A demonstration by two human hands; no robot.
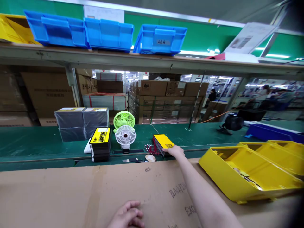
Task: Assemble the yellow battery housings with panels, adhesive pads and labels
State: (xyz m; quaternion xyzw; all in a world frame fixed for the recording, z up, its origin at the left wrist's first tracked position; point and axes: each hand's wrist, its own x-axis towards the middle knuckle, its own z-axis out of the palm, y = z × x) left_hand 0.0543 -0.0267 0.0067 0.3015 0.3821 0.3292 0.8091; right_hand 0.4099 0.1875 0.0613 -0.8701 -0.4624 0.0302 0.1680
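A stack of thin yellow-topped cards (163,139) with a printed QR code lies on the green bench, and red cords (152,148) spill from its left side. My right hand (176,151) reaches out to the stack's near right corner, its fingers closed on the edge of the top yellow card; the fingertips are partly hidden. Low in the view, my left hand (128,215) hovers over or rests on the brown cardboard sheet (59,196), fingers loosely curled and apart, holding nothing.
Yellow bins (218,171) stand at right, one containing small items. Left of the cards are a white fan (125,136), a green fan (124,120), a black-and-yellow box stack (101,144) and wrapped grey boxes (82,123). Blue bins (160,39) line the shelf above.
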